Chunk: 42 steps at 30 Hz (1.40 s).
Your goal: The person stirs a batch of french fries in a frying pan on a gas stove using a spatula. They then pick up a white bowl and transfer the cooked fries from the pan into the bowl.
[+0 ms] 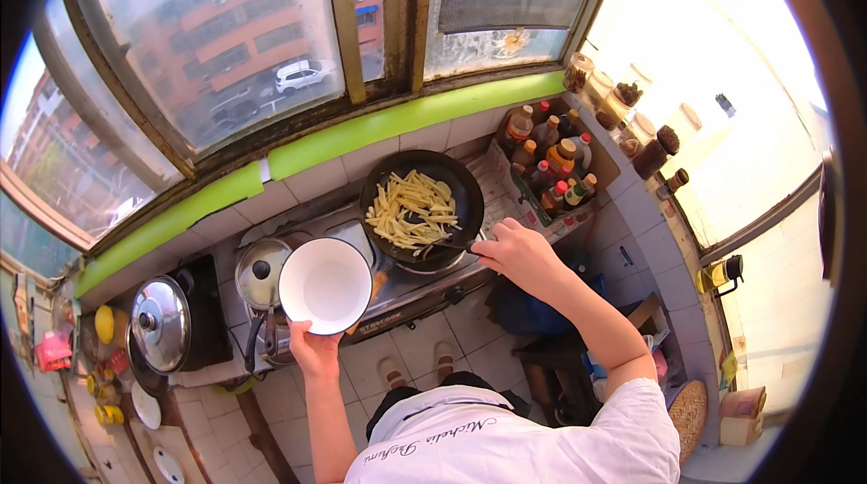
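Note:
My left hand (317, 346) grips the rim of a white bowl with a dark edge (326, 286). Its inside faces the camera and looks bare. In my right hand (516, 252) is the dark handle of a cooking utensil (455, 245), whose head reaches into the black frying pan (472, 196). Pale cut strips, apparently potato (414, 208), cover much of the pan's base. That pan rests on the right side of a gas stove (399, 298). Partly behind the bowl, a small lidded pot (260, 268) stands on the stove's left side.
A cardboard box of sauce bottles (518, 176) sits right of the pan, below several jars (637, 132) on the ledge. Left of the stove is a pot with a steel lid (160, 323). Windows (223, 44) rise behind. A dark stool (559, 379) stands on the floor at right.

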Each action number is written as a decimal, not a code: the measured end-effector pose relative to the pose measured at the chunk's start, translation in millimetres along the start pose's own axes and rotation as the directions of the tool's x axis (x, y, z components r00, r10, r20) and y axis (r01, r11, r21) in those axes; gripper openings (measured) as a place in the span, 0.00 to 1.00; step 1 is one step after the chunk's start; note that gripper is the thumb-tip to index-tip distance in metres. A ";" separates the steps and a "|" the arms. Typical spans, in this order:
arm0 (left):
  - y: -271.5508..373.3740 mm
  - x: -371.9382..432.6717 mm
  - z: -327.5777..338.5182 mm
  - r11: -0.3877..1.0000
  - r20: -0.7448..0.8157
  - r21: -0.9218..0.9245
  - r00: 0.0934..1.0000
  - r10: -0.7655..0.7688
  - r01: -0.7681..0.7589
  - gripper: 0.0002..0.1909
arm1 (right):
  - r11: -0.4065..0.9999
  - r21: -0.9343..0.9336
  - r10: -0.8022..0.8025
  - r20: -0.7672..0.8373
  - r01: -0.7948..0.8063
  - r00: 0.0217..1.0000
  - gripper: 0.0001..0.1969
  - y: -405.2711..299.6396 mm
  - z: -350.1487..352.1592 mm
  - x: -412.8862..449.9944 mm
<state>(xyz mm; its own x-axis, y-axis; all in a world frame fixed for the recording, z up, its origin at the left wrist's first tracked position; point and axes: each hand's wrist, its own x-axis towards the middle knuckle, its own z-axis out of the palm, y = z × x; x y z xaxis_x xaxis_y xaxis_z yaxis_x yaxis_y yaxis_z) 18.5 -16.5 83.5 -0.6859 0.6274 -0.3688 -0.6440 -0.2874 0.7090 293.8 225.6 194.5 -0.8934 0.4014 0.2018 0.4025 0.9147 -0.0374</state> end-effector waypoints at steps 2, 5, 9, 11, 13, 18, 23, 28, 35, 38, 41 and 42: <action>-0.9 2.1 2.1 1.000 0.016 -0.002 1.000 -0.003 0.003 0.34 | 1.000 0.006 0.024 0.021 -0.024 0.999 0.10 -3.0 24.2 -1.4; -0.9 1.0 3.8 1.000 0.019 -0.007 1.000 -0.006 0.006 0.34 | 0.998 -0.003 0.058 -0.057 -0.058 0.997 0.11 2.7 62.7 5.0; 5.5 -2.7 3.5 0.999 0.002 -0.029 1.000 -0.015 0.015 0.32 | 0.993 0.069 0.109 -0.217 -0.096 0.970 0.09 1.9 58.4 27.1; 6.7 -4.6 2.8 0.999 -0.009 -0.041 1.000 -0.026 0.025 0.32 | 0.980 0.170 0.144 -0.238 -0.105 0.960 0.09 -5.9 46.1 37.1; 6.0 -5.0 -0.2 0.998 -0.013 -0.048 0.999 -0.031 0.031 0.32 | 0.968 0.234 0.145 -0.223 -0.092 0.964 0.09 -12.7 41.1 48.4; 4.8 -6.3 1.8 0.999 -0.042 -0.036 0.999 0.004 -0.006 0.33 | 0.979 0.175 0.144 -0.210 -0.107 0.967 0.12 -22.6 71.6 74.9; 6.1 -5.2 -3.8 1.000 -0.036 -0.023 0.999 -0.011 0.010 0.33 | 0.945 0.234 0.284 -0.237 -0.229 0.929 0.15 -0.8 59.7 103.8; 4.9 -8.9 -1.8 0.999 -0.016 -0.034 0.999 -0.033 0.032 0.32 | 0.909 0.341 0.329 -0.231 -0.241 0.916 0.16 -12.5 51.7 122.8; 4.4 -9.6 4.9 1.000 -0.030 0.006 0.999 0.013 -0.013 0.34 | 0.927 0.179 0.364 -0.219 -0.329 0.905 0.15 18.3 85.0 138.7; 5.3 -9.9 2.2 1.000 -0.032 0.007 0.999 0.015 -0.015 0.34 | 0.909 0.263 0.384 -0.223 -0.324 0.896 0.15 13.8 66.3 136.6; 5.7 -12.1 6.3 1.000 -0.033 -0.003 0.999 0.022 -0.022 0.33 | 0.889 0.332 0.401 -0.231 -0.316 0.886 0.15 1.4 61.1 137.8; 5.1 -11.9 6.5 1.000 -0.031 -0.004 0.999 0.021 -0.021 0.33 | 0.885 0.341 0.405 -0.229 -0.317 0.885 0.15 -2.6 63.0 139.6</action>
<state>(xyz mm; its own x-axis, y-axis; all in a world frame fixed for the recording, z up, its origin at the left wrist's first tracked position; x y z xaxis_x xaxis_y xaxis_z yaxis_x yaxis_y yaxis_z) 25.6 -20.7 95.4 -0.7094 0.5982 -0.3728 -0.6309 -0.3031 0.7142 155.4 282.3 161.1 -0.5819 0.7149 0.3876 0.5714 0.6986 -0.4306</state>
